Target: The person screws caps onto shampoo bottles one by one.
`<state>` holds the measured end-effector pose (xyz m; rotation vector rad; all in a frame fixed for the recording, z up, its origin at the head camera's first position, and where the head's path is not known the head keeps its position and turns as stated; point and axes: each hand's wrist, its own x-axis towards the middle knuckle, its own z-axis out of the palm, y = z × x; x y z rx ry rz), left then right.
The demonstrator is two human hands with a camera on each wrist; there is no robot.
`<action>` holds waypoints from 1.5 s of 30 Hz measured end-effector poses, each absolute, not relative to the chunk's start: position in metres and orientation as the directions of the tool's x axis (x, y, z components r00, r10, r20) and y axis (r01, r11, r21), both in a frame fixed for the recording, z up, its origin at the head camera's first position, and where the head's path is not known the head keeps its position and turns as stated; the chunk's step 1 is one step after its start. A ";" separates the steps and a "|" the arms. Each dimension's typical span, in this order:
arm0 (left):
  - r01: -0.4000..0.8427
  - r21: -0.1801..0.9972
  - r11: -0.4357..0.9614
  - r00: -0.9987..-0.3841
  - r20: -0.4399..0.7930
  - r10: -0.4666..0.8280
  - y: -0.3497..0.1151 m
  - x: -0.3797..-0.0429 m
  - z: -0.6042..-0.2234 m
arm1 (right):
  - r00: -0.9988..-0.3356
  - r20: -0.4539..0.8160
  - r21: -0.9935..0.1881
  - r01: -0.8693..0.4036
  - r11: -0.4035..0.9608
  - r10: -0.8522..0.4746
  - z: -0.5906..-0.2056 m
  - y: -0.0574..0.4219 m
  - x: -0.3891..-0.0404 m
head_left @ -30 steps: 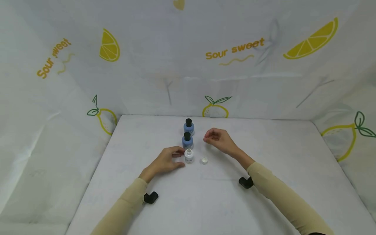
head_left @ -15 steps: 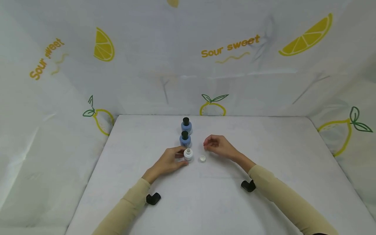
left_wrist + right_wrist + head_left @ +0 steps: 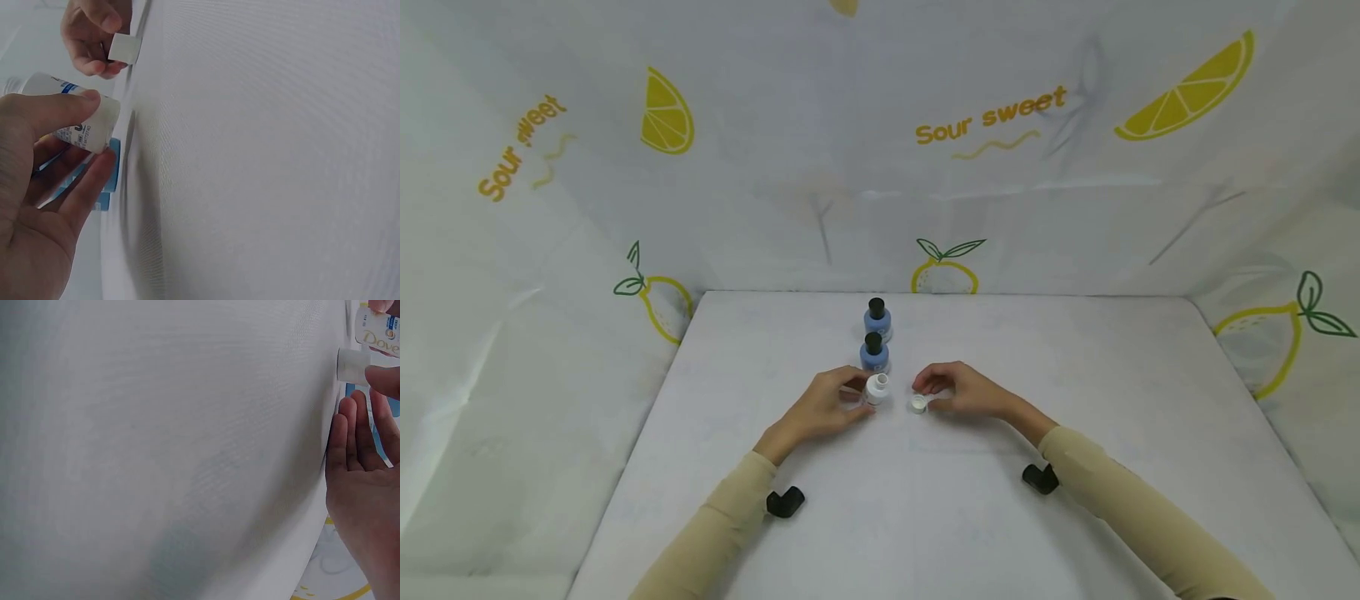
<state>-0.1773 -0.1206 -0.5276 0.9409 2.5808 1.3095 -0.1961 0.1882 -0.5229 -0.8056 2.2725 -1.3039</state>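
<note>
My left hand [image 3: 826, 406] holds a small white bottle [image 3: 876, 390] between thumb and fingers. The bottle has no cap on, its neck tilts slightly, and its base is off the table in the left wrist view. "Dove" can be read on its label [image 3: 382, 341] in the right wrist view. My right hand [image 3: 966, 390] is beside a small white cap [image 3: 918, 404] lying on the table. Its thumb [image 3: 384, 380] is right at the cap, while the fingers stay spread apart from it; whether the thumb touches it I cannot tell.
Two blue bottles with black caps, the nearer one [image 3: 874, 357] and the farther one [image 3: 877, 323], stand in line behind the white bottle. The white-covered table [image 3: 880, 517] meets a lemon-printed white sheet [image 3: 820, 225] at the back and sides.
The left hand has gripped the white bottle, lifted it a little and tilted it. The right hand has come down and nearer to the cap, which has stayed on the table.
</note>
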 end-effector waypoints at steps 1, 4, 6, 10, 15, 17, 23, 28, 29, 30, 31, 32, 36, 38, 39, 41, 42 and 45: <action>0.483 0.755 0.443 -0.804 0.181 0.566 -0.121 -0.177 -0.527 | -0.752 -0.058 -0.863 -0.293 0.412 -0.657 -0.523 0.188 -0.196; 0.482 0.753 0.448 -0.803 0.174 0.570 -0.123 -0.177 -0.526 | -0.751 -0.073 -0.842 -0.306 0.445 -0.656 -0.524 0.187 -0.194; 0.487 0.749 0.449 -0.801 0.177 0.572 -0.125 -0.176 -0.526 | -0.756 -0.075 -0.833 -0.311 0.457 -0.650 -0.524 0.186 -0.193; 0.497 0.743 0.449 -0.798 0.188 0.573 -0.127 -0.175 -0.525 | -0.764 -0.061 -0.828 -0.322 0.460 -0.643 -0.525 0.186 -0.189; 0.499 0.744 0.445 -0.800 0.197 0.567 -0.129 -0.174 -0.524 | -0.772 -0.039 -0.828 -0.330 0.453 -0.634 -0.526 0.185 -0.186; 0.499 0.744 0.443 -0.801 0.200 0.565 -0.129 -0.173 -0.525 | -0.775 -0.033 -0.829 -0.332 0.450 -0.632 -0.527 0.184 -0.186; 0.510 0.741 0.436 -0.797 0.218 0.563 -0.132 -0.173 -0.524 | -0.778 -0.043 -0.829 -0.323 0.457 -0.627 -0.526 0.184 -0.188; 0.520 0.730 0.443 -0.794 0.221 0.566 -0.132 -0.173 -0.523 | -0.782 -0.042 -0.835 -0.314 0.451 -0.622 -0.524 0.184 -0.191; 0.519 0.729 0.445 -0.794 0.220 0.567 -0.132 -0.173 -0.522 | -0.783 -0.040 -0.837 -0.313 0.449 -0.620 -0.523 0.184 -0.191; 0.519 0.729 0.447 -0.794 0.218 0.567 -0.132 -0.174 -0.521 | -0.785 -0.038 -0.841 -0.309 0.444 -0.619 -0.522 0.184 -0.191; 0.519 0.729 0.447 -0.794 0.217 0.568 -0.133 -0.174 -0.521 | -0.786 -0.034 -0.845 -0.307 0.438 -0.617 -0.521 0.184 -0.192; 0.518 0.730 0.446 -0.794 0.217 0.568 -0.133 -0.174 -0.520 | -0.787 -0.030 -0.850 -0.304 0.430 -0.616 -0.520 0.184 -0.192; 0.522 0.731 0.440 -0.791 0.222 0.570 -0.133 -0.174 -0.519 | -0.794 -0.006 -0.862 -0.304 0.405 -0.608 -0.510 0.182 -0.193; 0.530 0.730 0.432 -0.788 0.234 0.570 -0.132 -0.174 -0.518 | -0.796 0.018 -0.870 -0.311 0.384 -0.605 -0.502 0.180 -0.194; 0.531 0.730 0.430 -0.787 0.238 0.569 -0.132 -0.175 -0.518 | -0.798 0.033 -0.871 -0.318 0.374 -0.602 -0.498 0.179 -0.195; 0.537 0.728 0.425 -0.785 0.247 0.569 -0.132 -0.175 -0.518 | -0.803 0.061 -0.877 -0.327 0.353 -0.593 -0.491 0.177 -0.195; 0.537 0.729 0.423 -0.784 0.247 0.569 -0.132 -0.175 -0.518 | -0.803 0.075 -0.881 -0.331 0.339 -0.591 -0.488 0.176 -0.196; 0.530 0.737 0.420 -0.786 0.241 0.569 -0.132 -0.176 -0.518 | -0.806 0.092 -0.885 -0.336 0.322 -0.585 -0.483 0.172 -0.197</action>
